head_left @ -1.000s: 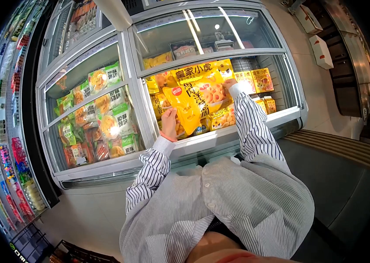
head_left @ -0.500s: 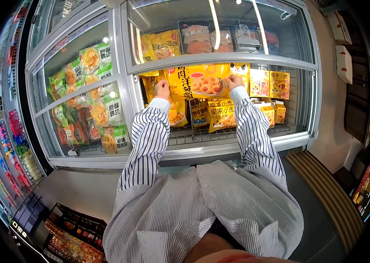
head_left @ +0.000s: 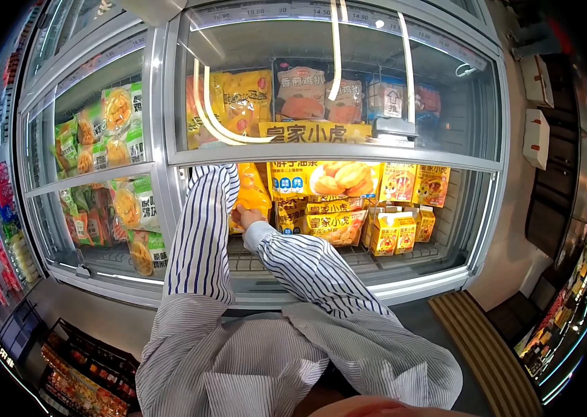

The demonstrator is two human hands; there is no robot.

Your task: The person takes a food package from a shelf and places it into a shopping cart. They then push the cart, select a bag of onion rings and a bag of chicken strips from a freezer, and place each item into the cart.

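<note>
A yellow bag of frozen food stands in the open front of the freezer, at its left. My right hand is closed on the bag's lower edge, arm crossing leftward. My left arm reaches in beside the bag, and its striped sleeve runs up to the glass door's frame. My left hand is hidden there. Just right of the bag is a big yellow pack of fried dough, above several smaller yellow packs.
The sliding glass door covers the back half; its metal frame crosses above my arms. Yellow cartons stand at the right. Green-and-white bags fill the left compartment. The freezer's front rim lies below my forearms.
The large yellow onion-ring bag, held up by both hands before, has moved left and down. My right hand has crossed leftward, my left has gone out of sight, and the view has shifted.
</note>
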